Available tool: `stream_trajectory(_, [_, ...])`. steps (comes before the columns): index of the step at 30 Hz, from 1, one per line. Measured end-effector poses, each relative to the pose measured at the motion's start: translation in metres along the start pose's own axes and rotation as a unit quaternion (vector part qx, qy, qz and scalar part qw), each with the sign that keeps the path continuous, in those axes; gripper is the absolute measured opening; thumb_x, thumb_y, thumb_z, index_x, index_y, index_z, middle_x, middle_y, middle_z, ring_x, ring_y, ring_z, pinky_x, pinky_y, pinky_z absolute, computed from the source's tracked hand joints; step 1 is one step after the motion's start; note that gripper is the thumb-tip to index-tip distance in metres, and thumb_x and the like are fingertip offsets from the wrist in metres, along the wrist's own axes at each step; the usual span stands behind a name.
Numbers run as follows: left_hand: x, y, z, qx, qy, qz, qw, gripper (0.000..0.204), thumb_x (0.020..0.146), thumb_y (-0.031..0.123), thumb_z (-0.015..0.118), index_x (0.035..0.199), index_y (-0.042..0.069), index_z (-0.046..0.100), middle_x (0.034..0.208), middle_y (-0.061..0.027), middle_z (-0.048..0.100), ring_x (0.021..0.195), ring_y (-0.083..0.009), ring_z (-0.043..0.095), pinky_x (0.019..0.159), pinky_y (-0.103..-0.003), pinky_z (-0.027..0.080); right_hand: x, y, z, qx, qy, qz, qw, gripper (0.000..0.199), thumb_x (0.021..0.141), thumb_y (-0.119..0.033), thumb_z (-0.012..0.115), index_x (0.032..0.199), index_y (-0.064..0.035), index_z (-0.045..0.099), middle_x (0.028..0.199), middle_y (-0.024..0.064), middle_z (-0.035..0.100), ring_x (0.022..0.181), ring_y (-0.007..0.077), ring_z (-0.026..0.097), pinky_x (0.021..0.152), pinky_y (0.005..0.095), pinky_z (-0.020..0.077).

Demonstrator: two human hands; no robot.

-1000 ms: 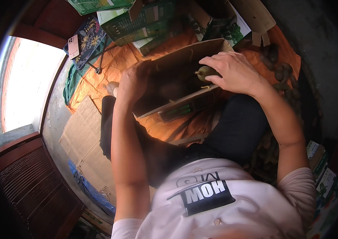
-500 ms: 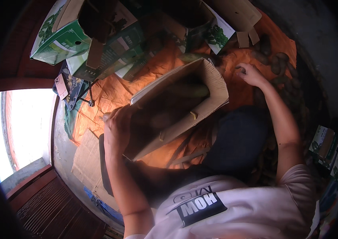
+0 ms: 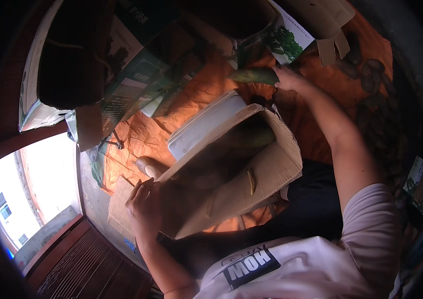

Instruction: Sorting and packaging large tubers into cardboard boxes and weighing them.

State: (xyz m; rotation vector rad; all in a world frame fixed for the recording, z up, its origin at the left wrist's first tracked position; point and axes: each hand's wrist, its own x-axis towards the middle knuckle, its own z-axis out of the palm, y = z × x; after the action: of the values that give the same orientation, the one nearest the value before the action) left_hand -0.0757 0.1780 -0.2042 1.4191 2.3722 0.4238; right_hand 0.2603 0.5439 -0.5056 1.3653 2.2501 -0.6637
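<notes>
A cardboard box (image 3: 276,162), its top uncovered, stands tilted in front of me. Long dark green vegetables (image 3: 254,138) lie in its shadowed inside. My left hand (image 3: 144,204) grips the left end of the box, its fingers bent over the rim. Beyond the far side of the box, my right hand (image 3: 287,79) is closed around the right end of a long green vegetable (image 3: 254,75) lying on the orange sheet (image 3: 204,92). A curved yellowish-brown strip (image 3: 252,182) rests on the near inner wall of the box.
Beyond the box sits a pale translucent plastic container (image 3: 206,127). Green printed cartons (image 3: 136,82) stand at the far left, with another carton (image 3: 289,42) behind my right hand. Brown vegetables (image 3: 371,74) are heaped at the right. A brown rounded thing (image 3: 145,163) lies near my left hand.
My right hand has reached farther away and leftward and taken hold of the long green vegetable. The box sits lower in view, exposing the plastic container. My left hand stays at the box's left end.
</notes>
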Motion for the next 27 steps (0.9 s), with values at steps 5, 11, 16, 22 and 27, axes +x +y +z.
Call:
stream_trajectory(5, [0.005, 0.000, 0.003, 0.019, -0.020, -0.050, 0.998, 0.009, 0.092, 0.005, 0.069, 0.097, -0.002, 0.073, 0.097, -0.0190, 0.074, 0.101, -0.0373, 0.071, 0.095, -0.044, 0.054, 0.032, 0.001, 0.046, 0.013, 0.016, 0.013, 1.000, 0.078, 0.083, -0.022, 0.078, 0.147, -0.0016, 0.039, 0.143, 0.0255, 0.050, 0.135, 0.0405, 0.048, 0.112, 0.0470, 0.0440])
stream_trajectory(11, [-0.005, -0.010, -0.004, 0.013, -0.028, 0.006, 0.999, 0.010, 0.092, 0.003, 0.067, 0.100, -0.001, 0.073, 0.099, -0.0170, 0.074, 0.106, -0.0347, 0.071, 0.097, -0.044, 0.054, 0.008, -0.046, 0.048, -0.062, 0.039, 0.036, 0.997, 0.091, 0.070, -0.032, 0.085, 0.141, 0.0044, 0.043, 0.135, 0.0277, 0.052, 0.136, 0.0428, 0.045, 0.112, 0.0464, 0.0438])
stream_trajectory(16, [-0.017, -0.011, -0.009, -0.024, 0.018, 0.074, 0.997, 0.025, 0.092, 0.002, 0.068, 0.117, 0.003, 0.070, 0.116, -0.0177, 0.071, 0.110, -0.0365, 0.069, 0.093, -0.042, 0.055, -0.027, -0.028, 0.010, -0.046, 0.011, -0.034, 0.998, 0.088, 0.073, -0.039, 0.077, 0.133, 0.0163, 0.042, 0.134, 0.0377, 0.053, 0.134, 0.0457, 0.047, 0.109, 0.0458, 0.0447])
stream_trajectory(22, [-0.049, -0.029, -0.019, -0.032, 0.059, 0.075, 0.995, 0.030, 0.093, 0.005, 0.069, 0.122, 0.005, 0.068, 0.124, -0.0180, 0.069, 0.111, -0.0369, 0.068, 0.093, -0.042, 0.055, -0.153, -0.043, -0.043, -0.133, -0.072, -0.003, 0.989, 0.072, 0.083, -0.028, 0.071, 0.137, 0.0106, 0.042, 0.121, 0.0344, 0.064, 0.118, 0.0425, 0.064, 0.099, 0.0480, 0.0513])
stream_trajectory(27, [-0.059, -0.041, -0.018, -0.086, 0.055, 0.094, 0.990, 0.031, 0.096, 0.012, 0.067, 0.127, 0.009, 0.069, 0.127, -0.0127, 0.070, 0.119, -0.0314, 0.066, 0.101, -0.039, 0.051, -0.269, 0.023, -0.040, -0.112, -0.101, 0.111, 0.982, 0.065, 0.083, -0.026, 0.072, 0.138, 0.0002, 0.048, 0.139, 0.0245, 0.059, 0.132, 0.0391, 0.055, 0.107, 0.0482, 0.0470])
